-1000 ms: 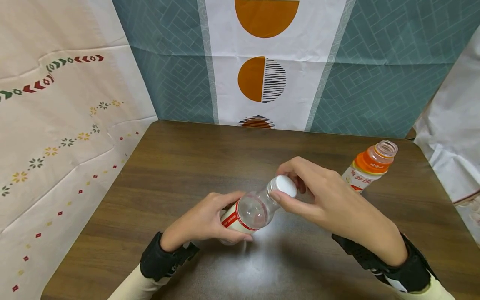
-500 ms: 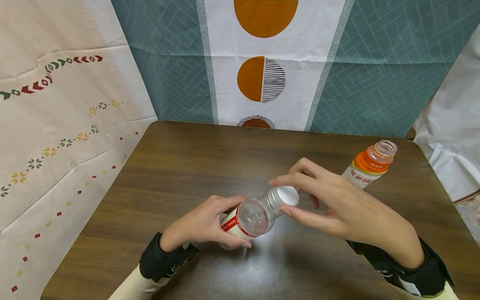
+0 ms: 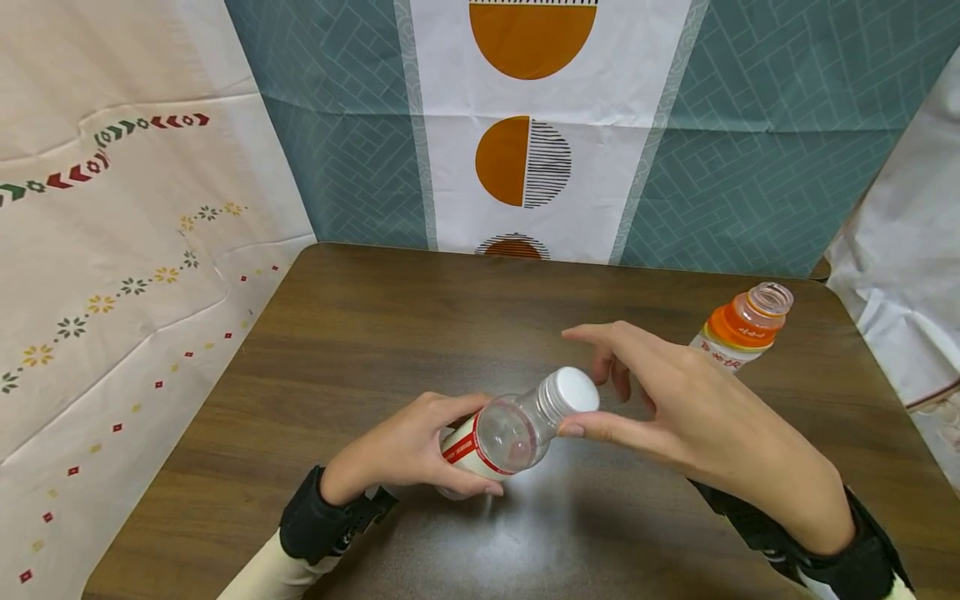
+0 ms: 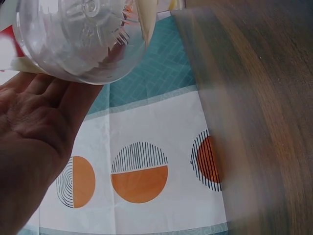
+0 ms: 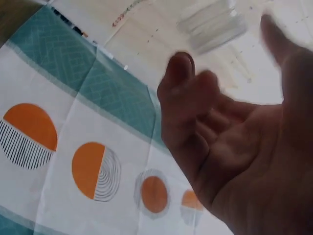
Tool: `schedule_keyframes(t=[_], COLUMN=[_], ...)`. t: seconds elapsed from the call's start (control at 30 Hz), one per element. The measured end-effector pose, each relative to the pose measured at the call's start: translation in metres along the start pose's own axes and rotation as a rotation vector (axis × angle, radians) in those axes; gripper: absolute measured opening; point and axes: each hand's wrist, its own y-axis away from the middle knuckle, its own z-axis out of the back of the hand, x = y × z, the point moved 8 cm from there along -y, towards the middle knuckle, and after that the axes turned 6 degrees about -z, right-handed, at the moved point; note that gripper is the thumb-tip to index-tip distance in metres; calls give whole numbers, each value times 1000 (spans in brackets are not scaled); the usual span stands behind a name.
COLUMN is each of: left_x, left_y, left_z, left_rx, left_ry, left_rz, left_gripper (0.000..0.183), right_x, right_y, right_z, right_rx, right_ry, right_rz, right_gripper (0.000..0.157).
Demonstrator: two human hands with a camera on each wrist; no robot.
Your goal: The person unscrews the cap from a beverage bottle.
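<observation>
My left hand grips a clear plastic bottle round its red-and-cream label, fingers on the far side and thumb on the near side. The bottle tilts, its white screw cap on the neck pointing up and right. In the left wrist view the bottle's clear base shows above the palm. Beside the cap is my right hand, thumb tip right at the cap's lower edge and index finger held out above it. The right wrist view shows the blurred cap in the space between thumb and fingers.
An uncapped bottle with an orange shoulder stands at the back right, partly hidden behind my right hand. The brown wooden table ends at a teal-and-white hanging cloth. White patterned cloth borders the left side.
My right fingers have come away from the cap and spread, the hand shifting slightly right. The left hand and bottle have dipped slightly, the cap end tipping a little down.
</observation>
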Motion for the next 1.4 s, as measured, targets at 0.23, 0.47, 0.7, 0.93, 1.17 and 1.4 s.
schedule_keyframes(t=[0.23, 0.47, 0.7, 0.93, 1.17, 1.4], left_x=[20, 27, 30, 31, 30, 28], left_y=[6, 7, 7, 8, 9, 11], left_z=[-7, -9, -8, -8, -8, -9], left_rx=[-3, 9, 5, 8, 19, 31], left_ry=[-26, -28, -52, -49, -50, -48], left_rz=[31, 55, 74, 73, 78, 71], left_gripper=[59, 60, 60, 60, 60, 63], right_x=[-5, -10, -11, -11, -11, -5], right_y=[3, 5, 3, 1, 2, 6], right_z=[-6, -13, -17, -19, -20, -18], right_rx=[-35, -56, -97, -87, -20, 43], right_ry=[40, 73, 22, 2, -15, -31], right_rz=[-94, -258, -300, -274, -267, -193], right_gripper=[43, 34, 21, 17, 17, 20])
